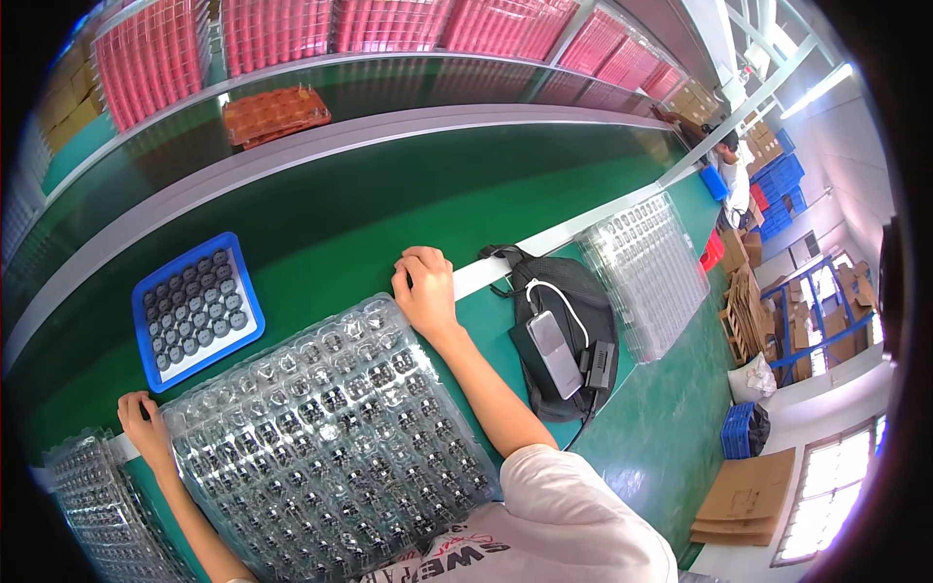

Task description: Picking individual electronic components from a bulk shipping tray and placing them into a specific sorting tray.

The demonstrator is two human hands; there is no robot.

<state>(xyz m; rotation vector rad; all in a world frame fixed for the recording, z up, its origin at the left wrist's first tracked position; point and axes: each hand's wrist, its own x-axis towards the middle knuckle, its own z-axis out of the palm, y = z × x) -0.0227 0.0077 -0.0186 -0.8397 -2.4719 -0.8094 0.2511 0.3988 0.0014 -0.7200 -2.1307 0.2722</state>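
A large clear plastic tray (321, 428) lies in front of me, its round pockets filled with small dark metallic parts in most rows; the pockets along its far edge look empty. My left hand (144, 426) rests by the tray's far left corner, fingers loosely bent and thumb apart, with nothing visible in it. Beyond the far right corner, my right hand (425, 287) lies on the bench's rail, fingers curved and apart from the thumb, also holding nothing I can see. On the green belt past the tray sits a blue tray (251, 289) with rows of round dark grey parts (199, 306).
Stacked clear trays stand at left (102, 505) and right (646, 277). A black bag (573, 282) with a power bank (554, 352) and white cable lies right of my arm. Orange trays (275, 115) sit on the ledge beyond the belt. Another person (734, 180) is far right.
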